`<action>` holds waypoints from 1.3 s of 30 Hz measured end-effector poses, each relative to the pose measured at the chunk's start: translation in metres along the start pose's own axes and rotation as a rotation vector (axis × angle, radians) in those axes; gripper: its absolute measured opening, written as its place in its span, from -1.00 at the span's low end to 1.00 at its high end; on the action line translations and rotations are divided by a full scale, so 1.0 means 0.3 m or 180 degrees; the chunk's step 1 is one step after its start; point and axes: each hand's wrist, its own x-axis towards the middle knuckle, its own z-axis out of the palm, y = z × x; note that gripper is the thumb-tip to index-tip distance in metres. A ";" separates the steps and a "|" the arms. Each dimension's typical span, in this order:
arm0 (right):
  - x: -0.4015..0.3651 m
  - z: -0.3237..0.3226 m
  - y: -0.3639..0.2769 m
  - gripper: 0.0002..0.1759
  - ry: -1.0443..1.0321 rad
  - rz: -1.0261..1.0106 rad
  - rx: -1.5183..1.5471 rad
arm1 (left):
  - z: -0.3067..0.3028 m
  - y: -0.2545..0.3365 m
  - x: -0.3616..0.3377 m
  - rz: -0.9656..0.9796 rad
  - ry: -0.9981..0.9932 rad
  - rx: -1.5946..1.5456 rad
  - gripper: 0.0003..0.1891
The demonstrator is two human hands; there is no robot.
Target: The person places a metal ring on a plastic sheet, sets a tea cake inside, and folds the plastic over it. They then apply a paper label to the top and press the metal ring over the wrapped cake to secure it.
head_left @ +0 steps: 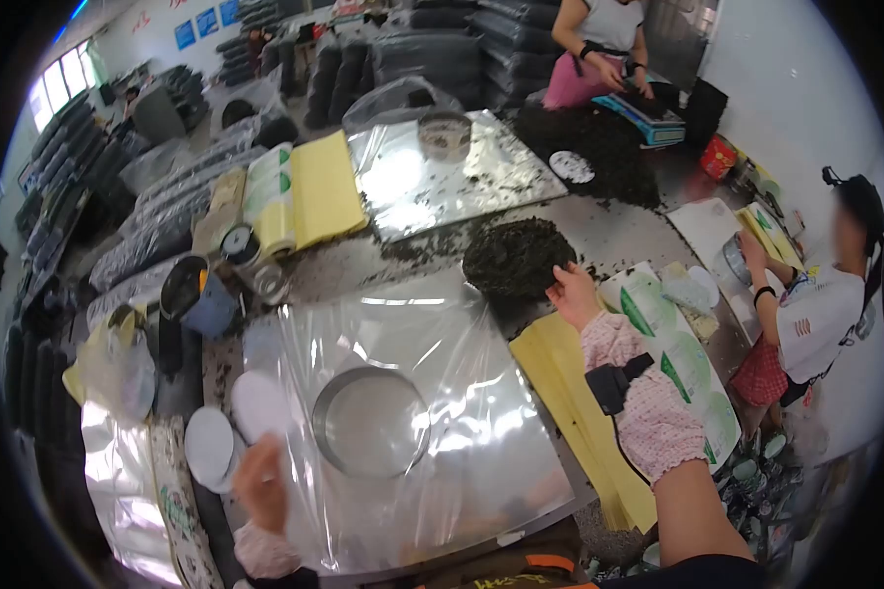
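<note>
My right hand (572,295), in a pink patterned sleeve cover with a black device strapped at the wrist, has its fingers bent around the right edge of a dark clump of dried leaf-like material (519,257). Low on the left, my left hand (262,491) is smeared by motion. Its fingertips meet the lower edge of a blurred white round disc (260,404). Beside it lies another white round disc (210,447). Between my hands, a metal ring (371,422) sits on a shiny plate (481,461) with clear film over it.
Yellow sheets (584,422) and a green-and-white printed packaging roll (673,358) lie on the right. A second plate (442,187) stands behind, with a loose dark heap (599,157). Left are a blue-grey container (211,306) and glass jar (268,285). Two people work across and right.
</note>
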 end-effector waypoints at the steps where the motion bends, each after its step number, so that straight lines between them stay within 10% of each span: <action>1: -0.038 0.019 0.022 -0.88 -0.0222 0.0026 0.0065 | 0.056 0.071 0.004 0.0464 -0.0366 0.0064 -0.79; 6: -0.375 0.211 0.179 -0.76 -0.1023 0.0651 0.0511 | 0.190 0.172 -0.040 0.0549 -0.1385 -0.0182 -0.65; 12: -0.711 0.350 0.299 -0.62 -0.1548 0.1586 0.0350 | 0.047 0.163 0.046 0.0328 -0.0491 -0.0200 -0.51; 15: -0.783 0.345 0.362 -0.64 -0.1632 0.1241 -0.0652 | 0.084 0.120 0.042 0.0191 -0.1125 0.0018 -0.15; 19: -0.818 0.464 0.191 0.09 -0.2044 -0.2044 -0.4813 | 0.169 0.111 0.064 0.0122 -0.1759 0.0508 0.39; 20: -0.787 0.536 0.180 0.35 -0.2670 -0.2701 -0.4571 | 0.165 0.132 0.115 0.0007 -0.2016 0.0589 0.40; 21: -0.806 0.633 0.164 0.41 -0.3092 -0.2064 -0.4929 | 0.174 0.147 0.157 -0.0104 -0.2269 0.0674 0.41; 29: -0.740 0.609 0.577 -0.16 -0.2316 -0.2948 -0.6834 | 0.384 0.112 0.082 0.0297 -0.2856 0.1828 0.35; 39: -0.752 0.609 0.413 -0.11 -0.3154 -0.2161 -0.5872 | 0.327 0.100 0.140 0.0202 -0.3085 0.1151 0.28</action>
